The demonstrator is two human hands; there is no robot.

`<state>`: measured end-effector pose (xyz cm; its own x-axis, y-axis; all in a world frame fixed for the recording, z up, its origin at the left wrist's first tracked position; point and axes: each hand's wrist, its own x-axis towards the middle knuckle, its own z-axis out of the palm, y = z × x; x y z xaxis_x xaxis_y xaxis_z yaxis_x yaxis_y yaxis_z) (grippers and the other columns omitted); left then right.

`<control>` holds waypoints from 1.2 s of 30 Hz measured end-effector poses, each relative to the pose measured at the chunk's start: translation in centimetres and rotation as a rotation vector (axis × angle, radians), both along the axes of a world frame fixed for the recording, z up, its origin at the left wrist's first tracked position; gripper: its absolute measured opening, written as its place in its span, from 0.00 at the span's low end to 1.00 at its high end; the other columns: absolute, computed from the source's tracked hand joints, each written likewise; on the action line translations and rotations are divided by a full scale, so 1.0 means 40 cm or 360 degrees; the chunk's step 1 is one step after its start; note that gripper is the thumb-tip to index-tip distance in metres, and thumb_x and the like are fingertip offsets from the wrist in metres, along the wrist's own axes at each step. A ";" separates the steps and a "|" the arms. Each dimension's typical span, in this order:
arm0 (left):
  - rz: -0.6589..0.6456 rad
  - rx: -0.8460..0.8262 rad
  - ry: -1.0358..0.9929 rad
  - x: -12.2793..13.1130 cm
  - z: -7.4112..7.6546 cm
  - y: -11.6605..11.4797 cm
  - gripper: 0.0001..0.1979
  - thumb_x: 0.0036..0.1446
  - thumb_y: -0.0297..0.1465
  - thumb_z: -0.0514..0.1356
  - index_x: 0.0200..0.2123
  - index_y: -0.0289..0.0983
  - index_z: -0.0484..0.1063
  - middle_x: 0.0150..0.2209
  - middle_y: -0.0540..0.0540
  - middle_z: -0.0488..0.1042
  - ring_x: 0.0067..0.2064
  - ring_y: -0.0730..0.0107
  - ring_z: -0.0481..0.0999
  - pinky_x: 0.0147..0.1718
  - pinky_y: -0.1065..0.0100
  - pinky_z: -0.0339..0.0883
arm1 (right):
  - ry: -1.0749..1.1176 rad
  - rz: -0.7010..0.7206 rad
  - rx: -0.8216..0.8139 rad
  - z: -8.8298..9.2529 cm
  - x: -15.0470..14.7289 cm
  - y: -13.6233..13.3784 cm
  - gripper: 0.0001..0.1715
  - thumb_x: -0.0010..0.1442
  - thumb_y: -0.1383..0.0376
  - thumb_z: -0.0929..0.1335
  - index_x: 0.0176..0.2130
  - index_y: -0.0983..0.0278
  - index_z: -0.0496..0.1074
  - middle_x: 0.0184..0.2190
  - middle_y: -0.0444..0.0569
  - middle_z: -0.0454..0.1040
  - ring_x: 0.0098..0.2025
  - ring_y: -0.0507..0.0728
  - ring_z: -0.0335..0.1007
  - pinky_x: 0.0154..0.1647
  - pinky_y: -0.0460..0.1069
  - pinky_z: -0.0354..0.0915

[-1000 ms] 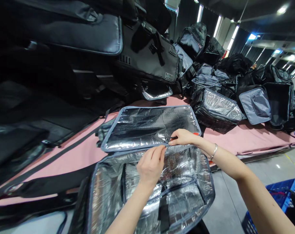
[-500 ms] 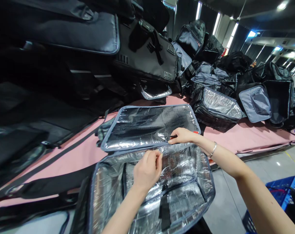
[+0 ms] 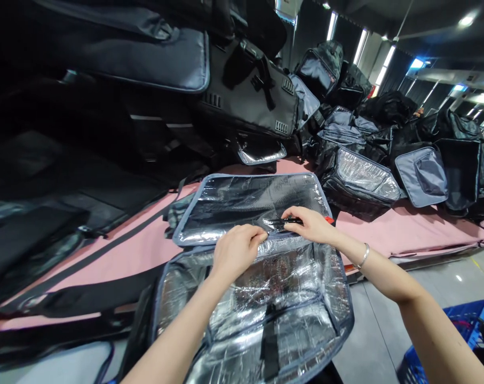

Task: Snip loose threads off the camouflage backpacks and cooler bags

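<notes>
An insulated bag [image 3: 346, 314] lies opened in front of me, its silver foil lining showing. Its foil-lined lid [image 3: 233, 197], edged in grey-blue binding, is folded back away from me. At the hinge seam my left hand [image 3: 237, 248] is closed in a pinch; what its fingertips hold, if anything, is too small to make out. My right hand [image 3: 308, 224], just to the right, grips a slim dark tool [image 3: 292, 220] with a red end sticking out behind the hand. The tool's tip points left over the lid's lower edge, close to my left fingertips.
Dark bags [image 3: 250, 85] are piled high at the left and back. More opened bags [image 3: 362, 176] stand on the pink-covered table [image 3: 386, 229] at right. Wide black straps [image 3: 101, 298] lie to the left. A blue plastic crate [image 3: 466, 320] sits on the floor at lower right.
My left hand has moved up to the hinge seam, close to the right hand. The fingers of my right hand have shifted, and more of the dark tool shows. The view has tilted slightly.
</notes>
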<state>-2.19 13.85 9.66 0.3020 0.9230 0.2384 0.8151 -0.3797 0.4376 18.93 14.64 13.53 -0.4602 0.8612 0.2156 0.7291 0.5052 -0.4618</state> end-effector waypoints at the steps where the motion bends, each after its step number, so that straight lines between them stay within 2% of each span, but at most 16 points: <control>1: -0.0006 -0.0033 0.0008 0.001 0.006 0.005 0.12 0.58 0.34 0.51 0.30 0.41 0.73 0.34 0.49 0.77 0.37 0.62 0.72 0.32 0.66 0.58 | -0.0024 0.0070 0.0162 -0.001 0.012 -0.004 0.10 0.61 0.65 0.67 0.44 0.63 0.69 0.38 0.46 0.71 0.39 0.54 0.66 0.42 0.47 0.60; 3: -0.0023 -0.0111 0.0025 0.002 0.014 0.012 0.12 0.57 0.33 0.51 0.28 0.42 0.73 0.33 0.50 0.77 0.36 0.64 0.72 0.30 0.68 0.57 | -0.0136 0.0230 0.0410 -0.002 0.035 -0.004 0.07 0.60 0.67 0.67 0.41 0.64 0.70 0.38 0.49 0.71 0.41 0.56 0.65 0.44 0.49 0.60; 5: -0.0040 -0.0171 0.0036 0.003 0.019 0.016 0.12 0.57 0.33 0.50 0.27 0.42 0.72 0.33 0.50 0.76 0.36 0.64 0.72 0.29 0.68 0.56 | -0.0228 0.0378 0.0549 -0.005 0.053 0.002 0.06 0.61 0.66 0.67 0.40 0.64 0.71 0.37 0.50 0.72 0.40 0.57 0.65 0.42 0.49 0.61; 11: -0.0046 -0.0243 0.0066 0.003 0.020 0.017 0.12 0.57 0.34 0.49 0.28 0.41 0.71 0.34 0.49 0.76 0.38 0.63 0.72 0.31 0.68 0.57 | -0.0383 0.0585 0.0675 -0.005 0.051 0.030 0.08 0.62 0.64 0.66 0.40 0.65 0.72 0.36 0.51 0.72 0.38 0.57 0.64 0.38 0.49 0.60; 18: -0.0056 -0.0271 0.0080 0.001 0.020 0.018 0.12 0.57 0.35 0.49 0.28 0.41 0.70 0.35 0.48 0.75 0.38 0.63 0.72 0.32 0.68 0.57 | -0.0662 0.0684 0.0632 0.024 0.022 0.046 0.08 0.61 0.63 0.68 0.41 0.64 0.72 0.37 0.49 0.72 0.37 0.57 0.64 0.35 0.49 0.56; 24: -0.0064 -0.0268 0.0078 -0.001 0.019 0.016 0.13 0.57 0.35 0.48 0.28 0.41 0.70 0.35 0.49 0.75 0.38 0.63 0.72 0.31 0.68 0.57 | -0.0745 0.0698 0.0687 0.041 0.016 0.048 0.07 0.60 0.63 0.68 0.38 0.64 0.73 0.34 0.47 0.73 0.36 0.57 0.63 0.32 0.50 0.53; 31: -0.0059 -0.0255 0.0064 -0.002 0.019 0.013 0.13 0.57 0.36 0.48 0.28 0.41 0.70 0.35 0.49 0.75 0.38 0.63 0.72 0.31 0.67 0.57 | -0.0547 0.0681 0.0679 0.018 0.043 0.040 0.07 0.61 0.64 0.67 0.38 0.66 0.73 0.33 0.48 0.72 0.35 0.56 0.62 0.36 0.49 0.56; 36: -0.0074 -0.0244 0.0067 -0.002 0.017 0.015 0.13 0.57 0.36 0.47 0.28 0.41 0.70 0.34 0.48 0.75 0.37 0.62 0.72 0.32 0.67 0.57 | -0.0535 0.0677 0.0702 0.001 0.025 0.047 0.08 0.62 0.63 0.67 0.40 0.66 0.72 0.35 0.49 0.72 0.36 0.57 0.62 0.36 0.49 0.56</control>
<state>-2.25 14.44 10.33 0.3520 0.9324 0.0823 0.8169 -0.3490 0.4592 19.94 16.53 13.56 -0.8413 0.4561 0.2902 0.4936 0.8670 0.0683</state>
